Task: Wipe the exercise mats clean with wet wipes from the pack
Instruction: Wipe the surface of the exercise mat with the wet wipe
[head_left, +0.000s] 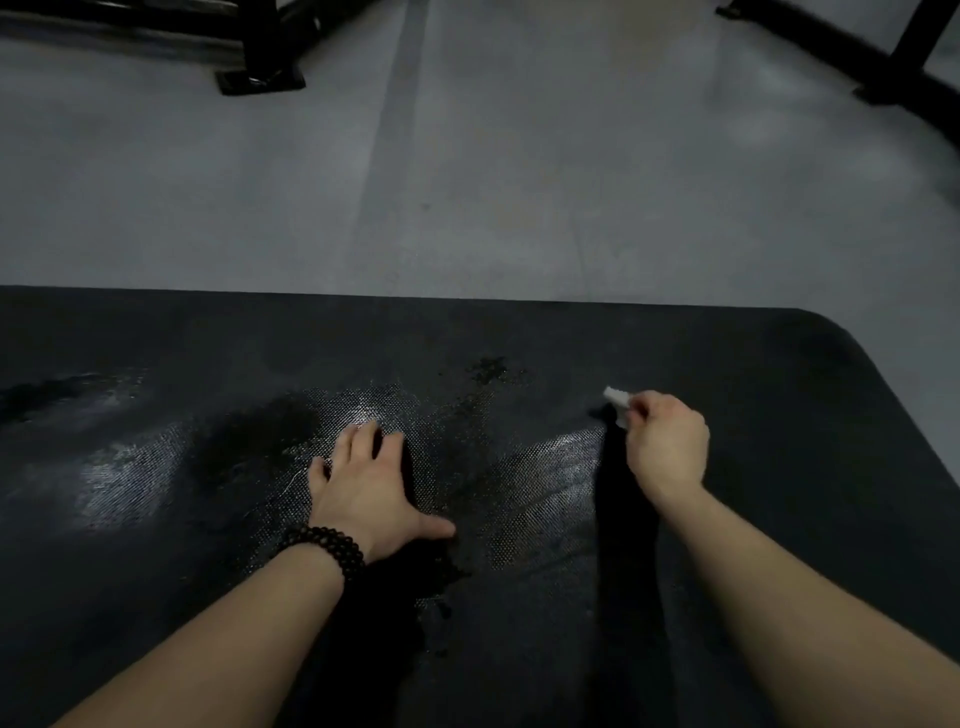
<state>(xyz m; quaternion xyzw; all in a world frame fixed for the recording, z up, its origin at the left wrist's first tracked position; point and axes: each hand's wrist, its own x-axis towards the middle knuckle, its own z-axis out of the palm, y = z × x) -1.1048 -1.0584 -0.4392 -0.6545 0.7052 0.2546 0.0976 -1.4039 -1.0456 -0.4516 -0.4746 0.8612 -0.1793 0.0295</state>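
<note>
Ahead, the black exercise mat (779, 519) fills the lower half of the view, its far edge running straight across and curving into a rounded corner at the far right. Beyond that edge lies a wide stretch of grey floor (519, 182) with a darker stripe running away from the mat. Open mat surface extends to the left of both hands and to the right as far as the rounded corner.

The left hand (363, 488) lies flat on the mat near its middle, palm down, fingers (358, 441) straight and spread, thumb stretched out to the side; it holds nothing. A dark beaded bracelet (324, 551) circles that wrist. The right hand (667, 441) is further right and apart from the left, its fingers curled round a small bunched white wet wipe (617, 397), which sticks out at the fingertips close to the mat; whether the wipe touches the mat I cannot tell.

Wet, shiny patches show the mat's woven texture between the hands and off to the left. Black metal frame legs (260, 62) stand on the floor at the far left, and another black frame (893, 78) at the far right.
</note>
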